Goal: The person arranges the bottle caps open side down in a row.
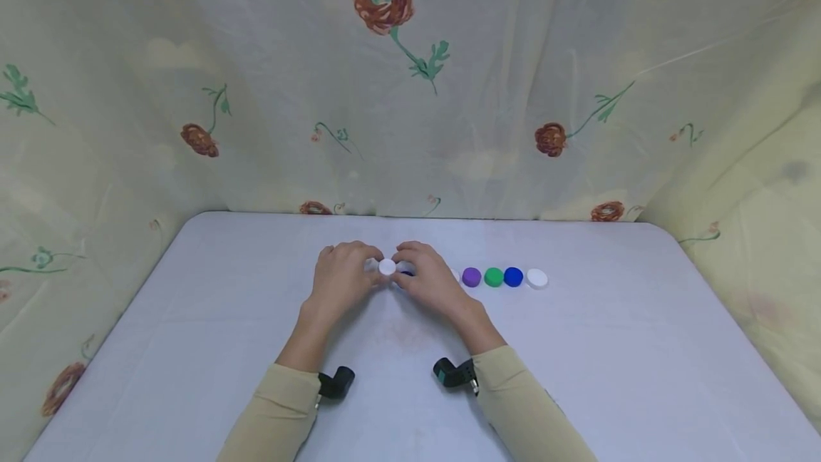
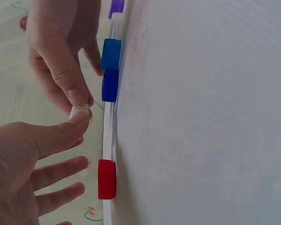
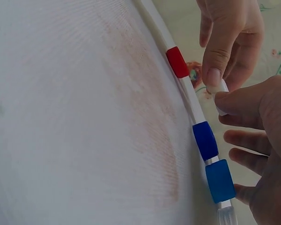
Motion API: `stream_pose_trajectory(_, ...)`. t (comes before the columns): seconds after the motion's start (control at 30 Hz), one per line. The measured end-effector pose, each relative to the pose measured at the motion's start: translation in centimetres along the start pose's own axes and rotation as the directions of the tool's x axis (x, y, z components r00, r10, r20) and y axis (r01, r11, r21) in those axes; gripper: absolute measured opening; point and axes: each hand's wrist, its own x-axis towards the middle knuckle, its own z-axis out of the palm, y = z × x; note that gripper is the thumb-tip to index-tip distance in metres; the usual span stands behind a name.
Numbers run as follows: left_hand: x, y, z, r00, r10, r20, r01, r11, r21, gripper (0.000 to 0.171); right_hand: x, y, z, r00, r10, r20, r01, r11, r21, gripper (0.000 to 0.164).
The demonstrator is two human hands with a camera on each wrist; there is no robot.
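Note:
Between my two hands is a small round white bottle cap [image 1: 387, 267], pinched by the thumb and fingers of my left hand [image 1: 341, 276] on one side and of my right hand [image 1: 428, 275] on the other. In both wrist views the white cap [image 2: 78, 111] is held above the tabletop. Near it stand a red cap [image 2: 107, 179], a dark blue cap [image 3: 205, 140] and a lighter blue cap [image 3: 220, 180]. From the head, the left hand hides the red one, while a blue edge [image 1: 405, 275] peeks out by the right fingers.
To the right of my hands a row continues with a purple cap [image 1: 471, 276], a green cap [image 1: 494, 276], a blue cap [image 1: 513, 276] and a white cap [image 1: 537, 278]. All stand on a white-covered table [image 1: 212, 348], with a flowered cloth [image 1: 288, 55] behind.

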Motion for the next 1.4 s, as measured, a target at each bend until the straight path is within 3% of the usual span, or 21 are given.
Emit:
stream_pose_trajectory(0.43, -0.14, 0.29, -0.04, 0.996, -0.026, 0.09, 0.024, 0.999, 0.023, 0.028, -0.22, -0.05, 0.32, 1.0, 0.009, 0.026, -0.007, 0.997, -0.081, 0.027)
stream_pose_trajectory(0.77, -0.23, 0.22, 0.35, 0.994, -0.031, 0.101, 0.026, 0.998, 0.052, 0.028, -0.24, -0.09, 0.54, 1.0, 0.005, 0.022, -0.002, 0.99, -0.143, 0.025)
stream_pose_trajectory(1.2, -0.35, 0.24, 0.31, 0.991, -0.057, 0.12, 0.05, 0.997, 0.062, 0.026, -0.3, -0.43, 0.46, 0.998, 0.027, 0.051, -0.019, 0.988, -0.152, 0.024)
stream_pose_trajectory(1.4, -0.28, -0.27, 0.08, 0.986, -0.08, 0.147, 0.07, 0.995, 0.068, 0.03, -0.23, -0.69, 0.13, 0.997, 0.043, 0.065, -0.036, 0.993, -0.11, 0.026)
